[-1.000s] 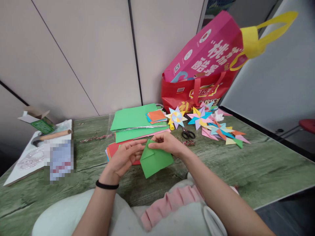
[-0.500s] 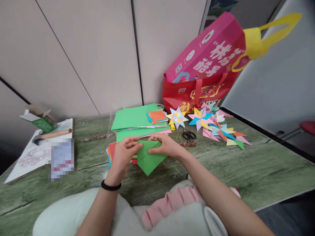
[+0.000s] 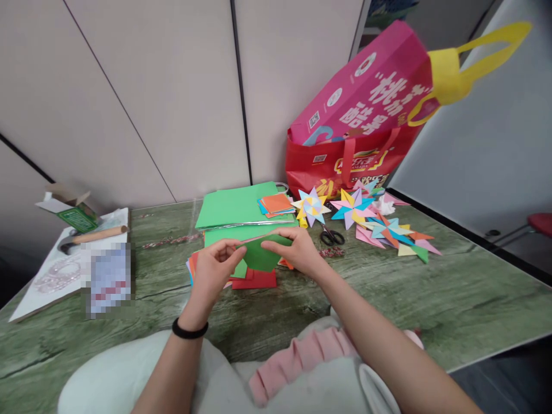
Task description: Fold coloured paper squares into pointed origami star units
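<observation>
This looks like a paper-craft corner, at a table with a grey-green wood-grain top point(image 3: 388, 305) against smooth, pale wall panels with dark seams point(image 3: 185, 103); whether it belongs to a home, shop or office cannot be told. Craft work shows in the large bright-green paper sheets point(image 3: 228, 207), the small square paper stack topped with orange point(image 3: 278, 203), the many-pointed pastel paper star point(image 3: 311, 206), the black-handled scissors point(image 3: 332, 236) and the folded green paper point(image 3: 261, 259) held above the tabletop. A glossy red carrier bag point(image 3: 306, 175) adds an everyday, indoor note.
</observation>
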`<action>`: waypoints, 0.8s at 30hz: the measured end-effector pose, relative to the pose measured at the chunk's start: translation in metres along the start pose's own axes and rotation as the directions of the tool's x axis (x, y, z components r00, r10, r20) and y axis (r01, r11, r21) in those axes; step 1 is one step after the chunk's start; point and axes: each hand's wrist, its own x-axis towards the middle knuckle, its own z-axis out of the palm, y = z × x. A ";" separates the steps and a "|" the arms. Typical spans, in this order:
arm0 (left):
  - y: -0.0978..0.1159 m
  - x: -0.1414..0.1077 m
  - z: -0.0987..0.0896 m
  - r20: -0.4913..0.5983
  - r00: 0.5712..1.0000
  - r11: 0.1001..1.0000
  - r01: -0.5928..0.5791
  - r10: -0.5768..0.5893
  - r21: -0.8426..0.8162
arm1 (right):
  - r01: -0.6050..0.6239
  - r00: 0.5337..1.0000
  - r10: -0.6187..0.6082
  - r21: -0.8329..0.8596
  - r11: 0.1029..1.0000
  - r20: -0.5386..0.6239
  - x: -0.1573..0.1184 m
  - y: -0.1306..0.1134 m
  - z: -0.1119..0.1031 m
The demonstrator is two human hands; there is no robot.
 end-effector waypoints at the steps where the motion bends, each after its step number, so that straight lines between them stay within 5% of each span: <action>1: 0.001 -0.001 0.000 0.031 0.999 0.999 0.037 -0.036 -0.008 | 0.015 1.000 -0.015 -0.009 1.000 -0.004 0.000 0.000 0.000; 6: 0.004 -0.003 0.003 0.117 0.986 0.983 0.131 -0.117 -0.125 | 0.199 0.980 -0.200 -0.084 0.976 -0.005 -0.001 0.000 0.002; 15: 0.004 -0.004 0.004 0.113 0.989 0.967 0.114 -0.090 -0.228 | 0.492 0.854 -0.519 -0.286 0.822 -0.026 -0.003 0.002 0.005; 24: 0.001 -0.004 0.008 0.026 0.999 0.989 -0.028 0.032 -0.142 | 0.576 0.740 -0.672 -0.537 0.617 0.021 -0.004 0.004 0.007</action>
